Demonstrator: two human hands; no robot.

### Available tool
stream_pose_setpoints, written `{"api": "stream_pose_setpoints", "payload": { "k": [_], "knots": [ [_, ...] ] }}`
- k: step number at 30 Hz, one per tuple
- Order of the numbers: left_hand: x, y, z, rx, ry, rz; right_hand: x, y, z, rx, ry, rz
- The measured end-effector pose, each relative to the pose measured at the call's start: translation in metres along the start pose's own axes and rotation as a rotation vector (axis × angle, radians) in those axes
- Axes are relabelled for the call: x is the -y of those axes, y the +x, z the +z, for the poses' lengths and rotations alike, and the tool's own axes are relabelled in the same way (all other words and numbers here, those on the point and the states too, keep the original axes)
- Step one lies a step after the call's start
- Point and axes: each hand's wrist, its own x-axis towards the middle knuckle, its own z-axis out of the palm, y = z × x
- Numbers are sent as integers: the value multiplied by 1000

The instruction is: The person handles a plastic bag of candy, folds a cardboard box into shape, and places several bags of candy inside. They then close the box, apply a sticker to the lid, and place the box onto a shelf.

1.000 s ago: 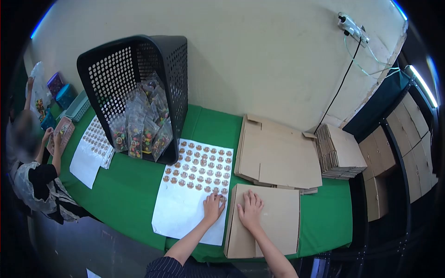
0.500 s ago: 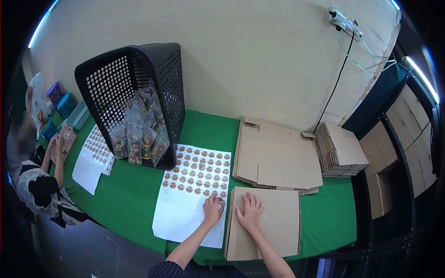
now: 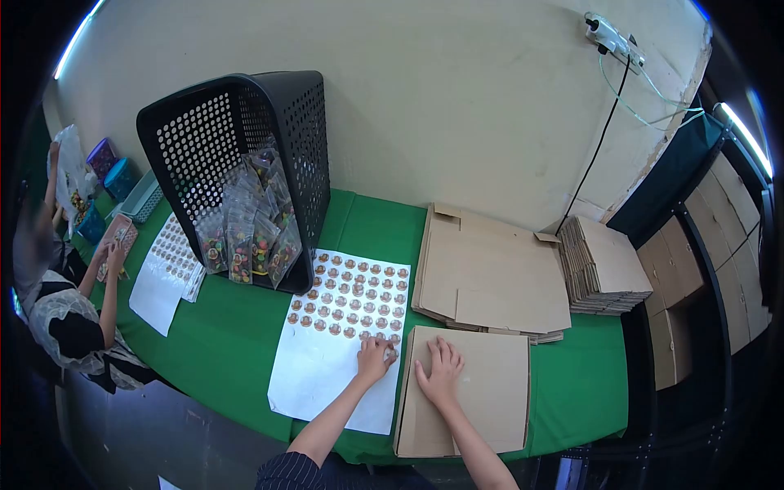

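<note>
My left hand [image 3: 375, 362] is over the white sticker sheet [image 3: 322, 384], its thumb and fingers pinched at a round sticker [image 3: 391, 354] near the sheet's right edge. Rows of brown round stickers [image 3: 338, 300] cover the upper part of that sheet, while its lower part is bare white. To the right, my right hand [image 3: 441, 371] lies with fingers spread on the lid of a closed flat cardboard box [image 3: 494, 392]. Nothing is held in it.
A black basket [image 3: 306, 139] on its side holds bags of colourful sweets [image 3: 249, 233]. Flattened cartons [image 3: 498, 269] and stacked cardboard [image 3: 608, 261] lie behind the box. At left, a co-worker [image 3: 77, 318] handles something by a pink basket [image 3: 118, 237]; another sticker sheet [image 3: 159, 302] lies nearby.
My left hand has shifted very slightly, and its fingers have drawn back from the stickers above. My right hand stays put on the box. The co-worker's hands have moved a little.
</note>
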Motion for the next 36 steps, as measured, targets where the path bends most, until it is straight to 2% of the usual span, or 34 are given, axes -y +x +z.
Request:
{"api": "stream_pose_setpoints", "payload": {
  "k": [4, 7, 13, 19, 22, 26, 29, 34, 36],
  "knots": [
    [1, 1, 1, 11, -34, -11, 0, 0, 0, 9, 3, 3],
    [0, 1, -4, 106, 33, -16, 0, 0, 0, 9, 4, 12],
    [-8, -8, -2, -84, -17, 37, 0, 0, -1, 14, 4, 19],
    [-7, -14, -2, -117, -12, 133, -1, 1, -1, 7, 13, 16],
    [-13, -7, -9, -101, -43, 91, -1, -2, 1, 2, 20, 17],
    [3, 3, 7, -59, -493, 17, 2, 1, 1, -12, 17, 13],
    [-1, -5, 2, -109, -1032, -147, 1, 0, 1, -11, -1, 17],
    [3, -18, -23, 141, -948, -67, 2, 0, 2, -33, 15, 11],
    [-2, -28, -33, 152, -970, -218, 3, -1, 3, -41, 3, 13]
  ]
}}
